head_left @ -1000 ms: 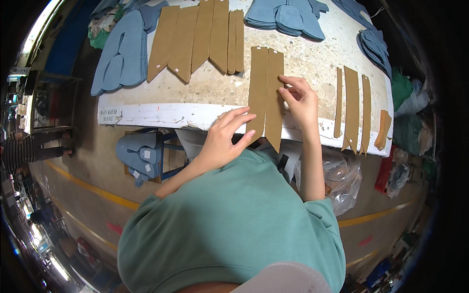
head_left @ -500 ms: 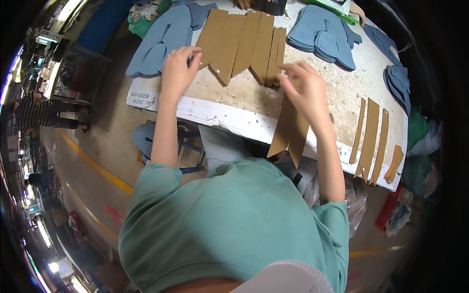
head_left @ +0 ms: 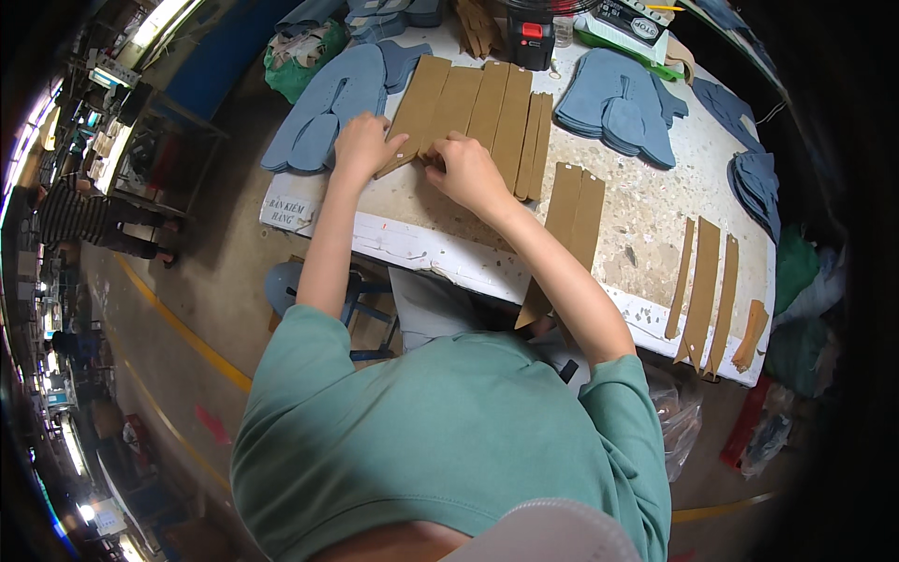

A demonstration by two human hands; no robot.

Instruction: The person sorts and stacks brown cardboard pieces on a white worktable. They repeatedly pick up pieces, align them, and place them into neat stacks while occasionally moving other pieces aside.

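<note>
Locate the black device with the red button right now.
In the head view, the black device stands at the table's far edge, top centre, just beyond the row of brown strips and left of the blue cut pieces.

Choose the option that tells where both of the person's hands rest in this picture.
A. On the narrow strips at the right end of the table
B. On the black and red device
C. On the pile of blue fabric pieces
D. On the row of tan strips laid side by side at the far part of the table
D: the left hand and the right hand both lie on the lower ends of the row of tan strips, away from the blue fabric pieces.
</note>
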